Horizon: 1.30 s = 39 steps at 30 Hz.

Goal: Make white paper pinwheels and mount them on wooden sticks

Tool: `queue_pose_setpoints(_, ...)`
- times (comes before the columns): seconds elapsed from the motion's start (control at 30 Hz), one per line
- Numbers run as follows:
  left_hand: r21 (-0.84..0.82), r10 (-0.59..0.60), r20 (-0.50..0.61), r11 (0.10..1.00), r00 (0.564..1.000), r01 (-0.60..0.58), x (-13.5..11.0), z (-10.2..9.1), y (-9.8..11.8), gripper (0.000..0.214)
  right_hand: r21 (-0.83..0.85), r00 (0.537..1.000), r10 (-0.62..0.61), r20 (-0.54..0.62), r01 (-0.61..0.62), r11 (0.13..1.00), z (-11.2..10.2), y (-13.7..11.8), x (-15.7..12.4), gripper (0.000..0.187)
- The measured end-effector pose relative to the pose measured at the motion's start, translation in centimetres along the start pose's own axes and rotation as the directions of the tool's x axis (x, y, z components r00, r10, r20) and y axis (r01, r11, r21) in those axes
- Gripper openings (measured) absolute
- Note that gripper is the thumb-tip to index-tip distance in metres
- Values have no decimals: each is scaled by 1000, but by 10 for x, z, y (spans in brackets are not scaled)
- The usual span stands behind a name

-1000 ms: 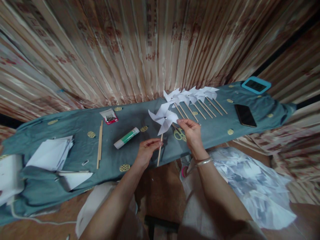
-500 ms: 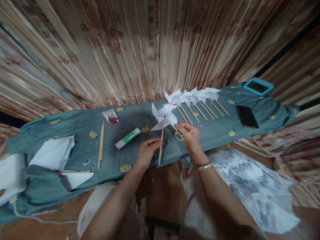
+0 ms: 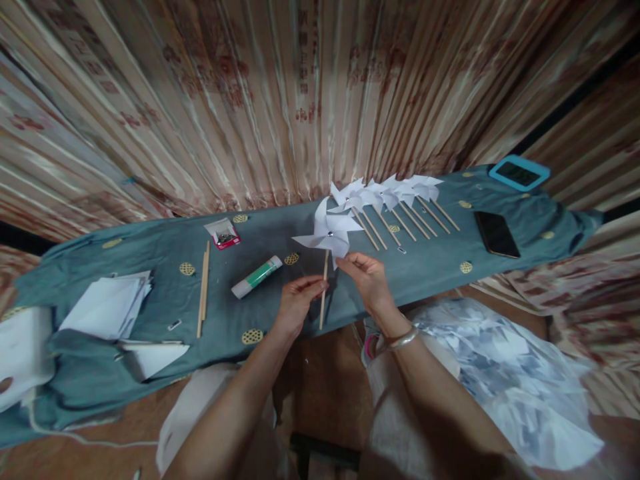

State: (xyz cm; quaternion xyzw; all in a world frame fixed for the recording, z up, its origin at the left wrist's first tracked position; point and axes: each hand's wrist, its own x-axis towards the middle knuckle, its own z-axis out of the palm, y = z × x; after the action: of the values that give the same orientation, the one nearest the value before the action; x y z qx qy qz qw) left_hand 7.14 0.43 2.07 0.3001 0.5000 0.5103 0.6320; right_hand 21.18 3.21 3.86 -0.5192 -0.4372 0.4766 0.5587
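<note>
My left hand (image 3: pixel 296 301) pinches the wooden stick (image 3: pixel 323 297) of a white paper pinwheel (image 3: pixel 327 231) and holds it upright over the teal cloth (image 3: pixel 165 267). At the pinwheel's lower right blade, the fingertips of my right hand (image 3: pixel 367 277) are pinched together. A row of several finished white pinwheels (image 3: pixel 387 193) on sticks lies on the cloth just behind and to the right.
A green-and-white glue stick (image 3: pixel 257 276), loose wooden sticks (image 3: pixel 203 289), a small packet of pins (image 3: pixel 223 233) and stacks of white paper (image 3: pixel 105 307) lie to the left. A black phone (image 3: pixel 497 233) and a blue-cased device (image 3: pixel 519 173) lie at right. A bag of paper scraps (image 3: pixel 505 373) sits below.
The pinwheel's blades have turned round their pin. My right hand has moved left and a little down along the blade. My left hand has stayed on the stick.
</note>
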Motion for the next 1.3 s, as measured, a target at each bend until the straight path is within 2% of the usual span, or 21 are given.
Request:
queue_pose_setpoints(0.33, -21, -10, 9, 1000, 1000, 10, 0, 1, -1, 31, -11, 998, -1, 61, 2, 1000, 9, 2, -3, 37)
queue_pose_setpoints(0.5, -33, -3, 14, 999, 1000, 4, 0, 2, -1, 29, -38, 999, -19, 46, 21, 999, 12, 4, -5, 37)
queue_pose_setpoints(0.67, -38, 15, 17, 999, 1000, -14, 2, 0, 1, 30, -109, 999, -41, 33, 44, 993, 14, 8, -9, 29)
queue_pose_setpoints(0.97, -38, 17, 24, 999, 1000, -16, -1, -1, 2, 32, -154, 997, -56, 44, 62, 986, 22, 13, -14, 30)
queue_pose_setpoints(1.1, -33, 17, 8, 999, 1000, -17, -1, -4, 3, 32, -208, 995, -98, -27, 91, 974, 8, 5, -8, 30)
queue_pose_setpoints(1.23, -18, 14, 7, 1000, 1000, -14, -1, -8, 5, 33, -295, 980, -174, -100, 137, 946, -23, -25, 8, 27)
queue_pose_setpoints(1.27, -17, 12, 8, 1000, 1000, -12, 0, -9, 5, 34, -341, 971, -210, -114, 160, 926, -30, -35, 14, 25)
queue_pose_setpoints(1.3, -18, 9, 9, 1000, 1000, -9, 0, -10, 5, 34, -476, 957, -275, -88, 202, 856, -37, -45, 22, 24)
